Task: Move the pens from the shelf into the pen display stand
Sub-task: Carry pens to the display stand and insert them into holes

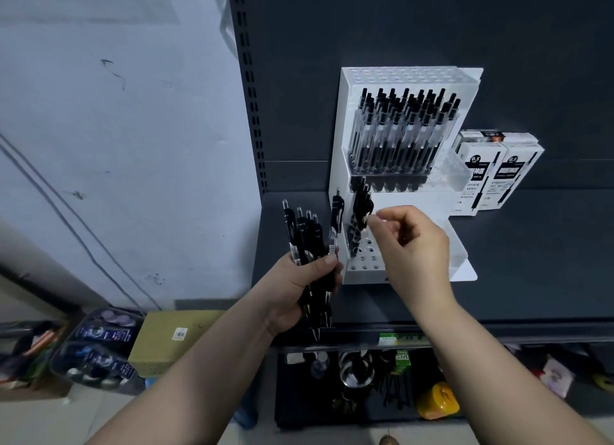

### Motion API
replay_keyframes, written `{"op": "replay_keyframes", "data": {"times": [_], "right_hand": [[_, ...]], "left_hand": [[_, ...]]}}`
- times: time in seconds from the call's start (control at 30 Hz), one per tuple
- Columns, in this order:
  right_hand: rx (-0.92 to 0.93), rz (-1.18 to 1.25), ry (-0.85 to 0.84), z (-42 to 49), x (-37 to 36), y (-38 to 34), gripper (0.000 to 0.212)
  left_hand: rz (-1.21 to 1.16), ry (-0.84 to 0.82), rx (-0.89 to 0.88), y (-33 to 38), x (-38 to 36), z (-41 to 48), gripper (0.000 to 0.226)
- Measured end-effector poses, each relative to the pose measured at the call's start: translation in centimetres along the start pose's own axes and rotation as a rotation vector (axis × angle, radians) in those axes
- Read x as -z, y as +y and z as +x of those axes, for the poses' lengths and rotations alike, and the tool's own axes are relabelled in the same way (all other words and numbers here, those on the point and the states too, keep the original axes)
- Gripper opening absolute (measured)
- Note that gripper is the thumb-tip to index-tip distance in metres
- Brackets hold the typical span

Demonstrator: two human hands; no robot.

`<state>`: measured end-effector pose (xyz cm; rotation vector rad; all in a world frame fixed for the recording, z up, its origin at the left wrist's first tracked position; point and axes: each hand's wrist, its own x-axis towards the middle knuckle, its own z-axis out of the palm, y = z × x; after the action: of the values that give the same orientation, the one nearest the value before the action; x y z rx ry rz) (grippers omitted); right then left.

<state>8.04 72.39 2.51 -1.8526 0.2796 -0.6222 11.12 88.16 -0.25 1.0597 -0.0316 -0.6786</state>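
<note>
While the left hand gripped a bunch of pens upright, click-tops up, just left of the stand on the shelf, the right hand held curled fingers at the lower-tier pens. Whether they pinched one was unclear.

Upper pens are filling the top tier of the stand, blocking entry there. On the bottom tier, lower pens are occupying the left rear corner; the front holes are lying open. The right hand is hovering over that tier's right side. The left hand is holding a bundle just beside the stand's left wall. Boxes are crowding the right flank.
</note>
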Motion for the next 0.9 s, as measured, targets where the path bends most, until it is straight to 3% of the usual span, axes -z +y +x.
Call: {"op": "replay_keyframes", "data": {"times": [0.1,0.23,0.37,0.47,0.57,0.67,0.9], "right_hand": [[-0.071,0.036,-0.165,-0.4,-0.6,-1.2,0.006],[-0.261,0.218,-0.231,-0.1,-1.0,-2.0,0.006],[-0.268,0.212,-0.307,0.4,-0.6,-2.5,0.004],[-0.136,0.284,-0.171,1.3,0.8,-3.5,0.004],[0.018,0.235,-0.019,2.1,2.1,-3.5,0.017],[0.062,0.118,-0.019,1.7,2.0,-2.4,0.022],[0.102,0.029,0.015,1.7,1.2,-0.9,0.011]], "left_hand": [[0.037,-0.096,0.031,0.1,-0.1,-0.3,0.012],[0.08,-0.17,0.07,0.1,0.2,-0.5,0.026],[0.08,-0.159,0.094,0.2,0.1,-0.6,0.016],[-0.071,-0.064,0.125,0.4,-0.2,-0.2,0.02],[-0.163,0.03,0.139,0.4,0.0,0.2,0.017],[-0.201,0.057,0.142,0.4,0.1,0.1,0.013],[-0.199,0.083,0.157,-0.3,0.1,-0.5,0.011]]}}
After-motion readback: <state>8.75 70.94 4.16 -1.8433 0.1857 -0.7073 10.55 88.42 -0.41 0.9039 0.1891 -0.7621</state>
